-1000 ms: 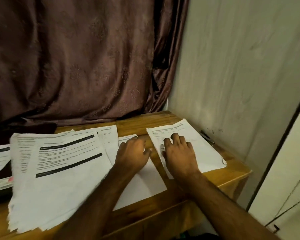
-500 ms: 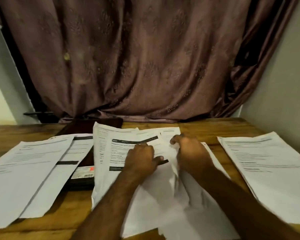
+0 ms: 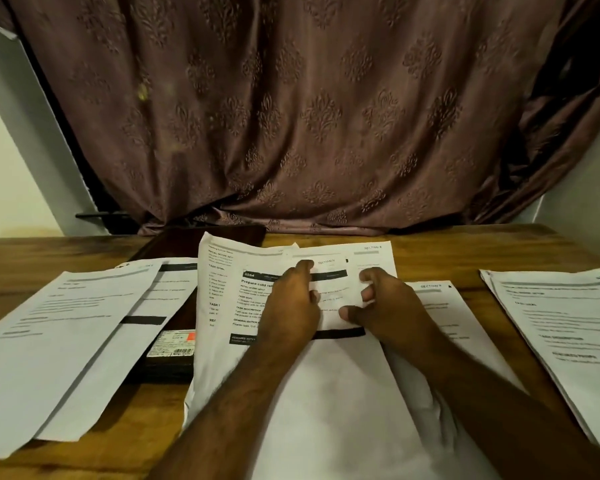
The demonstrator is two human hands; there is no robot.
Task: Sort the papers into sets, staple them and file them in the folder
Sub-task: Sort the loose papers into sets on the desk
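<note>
From the head view, the left hand (image 3: 293, 308) lay with straight fingers pressing the central stack of papers (image 3: 326, 393) on the wooden table (image 3: 32, 258), while the right hand (image 3: 383, 306), fingers curled, pinched its top sheet, the dark folder (image 3: 174, 362) lying just left under other sheets.

Both forearms are showing bare up to the frame's lower edge, with no sleeves. The left hand (image 3: 291, 306) and right hand (image 3: 387, 306) are wearing no gloves, rings or watch.
</note>
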